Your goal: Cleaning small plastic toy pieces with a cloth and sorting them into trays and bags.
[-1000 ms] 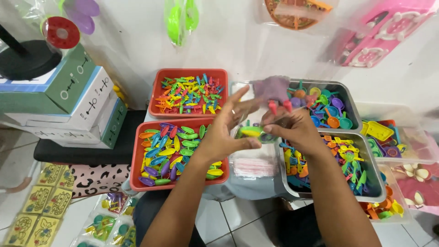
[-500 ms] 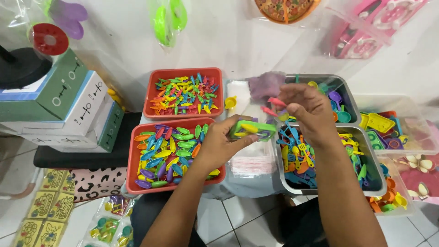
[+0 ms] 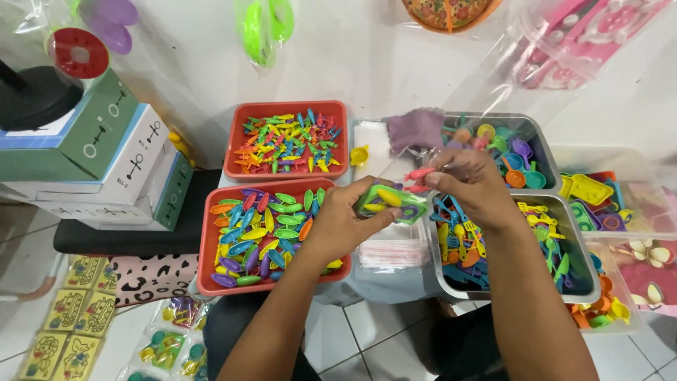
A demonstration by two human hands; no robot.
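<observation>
— Two hands meet at the middle of the work surface, is that right?

— Yes. The left hand (image 3: 338, 226) grips a small clear bag (image 3: 391, 201) holding green and yellow plastic pieces. The right hand (image 3: 471, 185) pinches a pink toy piece (image 3: 417, 174) at the mouth of that bag, fingers closed on it.

— What surrounds them?

— Two red trays sit to the left. The far red tray (image 3: 243, 169) holds small multicoloured pieces; the near red tray (image 3: 206, 247) holds leaf-shaped pieces in purple, green, yellow and orange. To the right, a grey tray (image 3: 575, 243) holds toy cutlery, and a second grey tray (image 3: 532, 130) behind it holds toy spoons and cups. A stack of flat clear bags (image 3: 395, 252) lies just under the hands.

— Any packages?

— At the left edge, stacked green-and-white boxes (image 3: 106, 162) carry simple line drawings. At the lower left corner lie yellow printed cards (image 3: 60, 331). Along the top, plastic-wrapped toys hang: a green pack (image 3: 264, 28) and a pink pack (image 3: 592, 35).
</observation>
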